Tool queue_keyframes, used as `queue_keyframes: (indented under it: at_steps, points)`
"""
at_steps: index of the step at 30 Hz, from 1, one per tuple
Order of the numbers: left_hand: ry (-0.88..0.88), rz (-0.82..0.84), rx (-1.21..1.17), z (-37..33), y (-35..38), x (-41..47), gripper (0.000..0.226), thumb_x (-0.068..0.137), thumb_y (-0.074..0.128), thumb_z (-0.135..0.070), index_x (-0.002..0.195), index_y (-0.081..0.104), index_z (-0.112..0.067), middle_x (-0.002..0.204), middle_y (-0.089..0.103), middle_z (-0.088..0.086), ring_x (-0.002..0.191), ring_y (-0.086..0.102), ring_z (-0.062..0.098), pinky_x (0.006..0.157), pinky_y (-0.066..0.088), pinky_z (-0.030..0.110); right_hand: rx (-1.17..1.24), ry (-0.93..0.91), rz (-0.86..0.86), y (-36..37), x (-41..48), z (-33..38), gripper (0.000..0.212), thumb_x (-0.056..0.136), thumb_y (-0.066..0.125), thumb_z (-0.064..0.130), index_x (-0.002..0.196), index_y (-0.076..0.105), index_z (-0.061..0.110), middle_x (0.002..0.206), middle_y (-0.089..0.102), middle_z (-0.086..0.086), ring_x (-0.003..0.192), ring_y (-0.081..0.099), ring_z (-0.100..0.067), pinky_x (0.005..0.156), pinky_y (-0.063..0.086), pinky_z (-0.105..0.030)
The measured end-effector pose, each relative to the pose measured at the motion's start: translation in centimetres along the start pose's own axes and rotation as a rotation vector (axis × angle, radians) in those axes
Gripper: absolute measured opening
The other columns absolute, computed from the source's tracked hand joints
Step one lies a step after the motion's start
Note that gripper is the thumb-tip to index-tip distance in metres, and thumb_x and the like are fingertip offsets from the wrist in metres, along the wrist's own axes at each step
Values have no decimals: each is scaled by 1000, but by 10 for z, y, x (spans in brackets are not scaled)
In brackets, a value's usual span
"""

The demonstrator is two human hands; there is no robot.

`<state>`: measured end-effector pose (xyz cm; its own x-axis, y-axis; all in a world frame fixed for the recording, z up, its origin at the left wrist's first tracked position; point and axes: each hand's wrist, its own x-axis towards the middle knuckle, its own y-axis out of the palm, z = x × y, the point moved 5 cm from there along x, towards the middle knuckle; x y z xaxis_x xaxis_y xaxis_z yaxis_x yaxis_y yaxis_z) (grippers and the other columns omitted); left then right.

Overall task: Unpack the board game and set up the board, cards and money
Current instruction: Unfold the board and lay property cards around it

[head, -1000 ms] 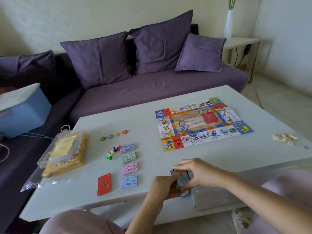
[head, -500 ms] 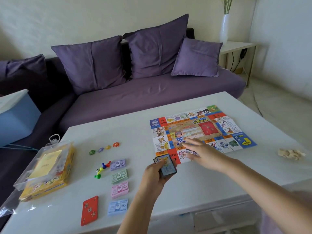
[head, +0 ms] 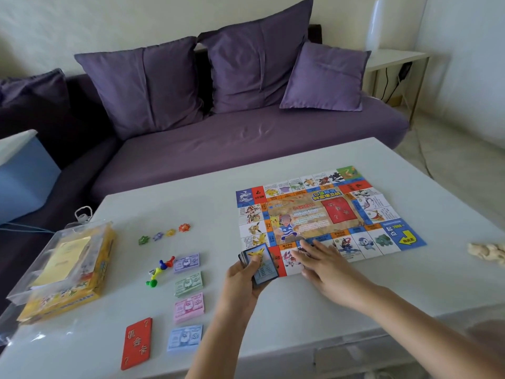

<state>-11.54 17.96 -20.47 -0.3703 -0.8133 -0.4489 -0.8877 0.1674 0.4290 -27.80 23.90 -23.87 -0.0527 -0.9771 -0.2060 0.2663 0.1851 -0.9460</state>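
Note:
The colourful game board [head: 325, 214] lies unfolded on the white table [head: 273, 310], right of centre. My left hand [head: 241, 280] grips a stack of blue-framed cards [head: 259, 262] at the board's near left corner. My right hand [head: 325, 262] lies flat with straight fingers on the board's near edge. Four money stacks, purple [head: 187, 262], green [head: 188, 283], pink [head: 188, 307] and blue [head: 185, 337], lie in a column at left. A red card deck [head: 136, 342] lies beside them.
Coloured pawns and a die [head: 159, 270] and small star tokens [head: 164, 234] lie left of centre. The yellow game box with its clear cover [head: 64, 272] is at the table's left edge. A pale crumpled object [head: 486, 251] sits at right. A purple sofa [head: 246, 138] stands behind.
Both hands rose from the table's front edge to the board. My left hand carried the card stack there; my right hand let go of it and came down flat on the board's near edge.

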Motion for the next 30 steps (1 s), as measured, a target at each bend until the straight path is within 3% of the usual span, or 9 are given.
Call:
queue_keyframes:
  at_steps: [2, 5, 10, 13, 16, 18, 20, 25, 30]
  points:
    - [9, -5, 5, -1, -2, 0, 10, 95, 45, -3, 93, 55, -2, 90, 63, 17, 84, 62, 28, 58, 59, 30, 1, 7, 0, 1, 0, 1, 88, 72, -16, 60, 152, 5, 33, 161, -8, 1, 148, -8, -24, 118, -4, -41]
    - [15, -15, 8, -3, -5, -1, 9, 95, 46, -3, 94, 55, -2, 91, 63, 17, 85, 62, 27, 57, 59, 29, -11, 11, -11, -2, 1, 1, 52, 102, 14, 45, 152, 8, 33, 161, -7, 2, 148, -6, -23, 118, -3, -41]
    - [16, -20, 34, -6, -10, -3, 7, 94, 48, -1, 94, 55, 0, 90, 64, 18, 85, 62, 28, 58, 59, 29, 83, 9, -29, -7, 3, -3, 52, 102, 32, 44, 151, 16, 37, 160, 0, 7, 149, 0, -18, 119, 2, -38]
    - [17, -24, 51, -4, -12, -2, 7, 94, 49, -1, 91, 56, 1, 84, 66, 16, 81, 64, 27, 57, 59, 29, 360, -3, -219, -17, 1, -2, 51, 97, 47, 40, 146, 35, 32, 156, 24, 11, 144, 20, -8, 115, 17, -25]
    - [40, 4, 119, -2, -13, -2, 8, 93, 51, -1, 91, 59, 0, 76, 70, 11, 74, 67, 23, 56, 58, 28, 649, 7, -388, -35, -5, 3, 36, 90, 60, 37, 125, 61, 26, 125, 58, 18, 116, 52, 3, 96, 38, -11]
    - [75, 70, 198, -1, -11, -2, 9, 91, 54, -1, 92, 63, -2, 78, 72, 10, 71, 69, 18, 58, 57, 26, 879, 14, -306, -43, -4, 13, 23, 84, 66, 39, 97, 72, 21, 89, 70, 14, 85, 64, -2, 76, 48, -11]
    - [109, 129, 296, -1, -8, -4, 8, 87, 59, -5, 92, 66, -4, 83, 73, 10, 74, 70, 17, 65, 57, 28, 1032, 12, -211, -50, -2, 24, 35, 76, 70, 46, 82, 71, 12, 68, 67, 6, 67, 62, -5, 64, 48, -14]
    - [171, 166, 490, -3, -4, -6, 9, 83, 67, -9, 91, 71, -12, 85, 74, 6, 84, 69, 25, 83, 56, 42, 1043, 43, -157, -55, 2, 38, 40, 65, 77, 45, 79, 72, 8, 65, 69, 0, 60, 65, -8, 56, 49, -18]
    - [102, 166, 359, -4, -9, -7, 29, 71, 72, -10, 99, 68, -7, 92, 73, 10, 83, 69, 22, 73, 57, 31, 986, 55, -162, -58, 4, 44, 17, 71, 80, 32, 72, 75, 16, 68, 72, -1, 62, 66, -9, 60, 52, -20]
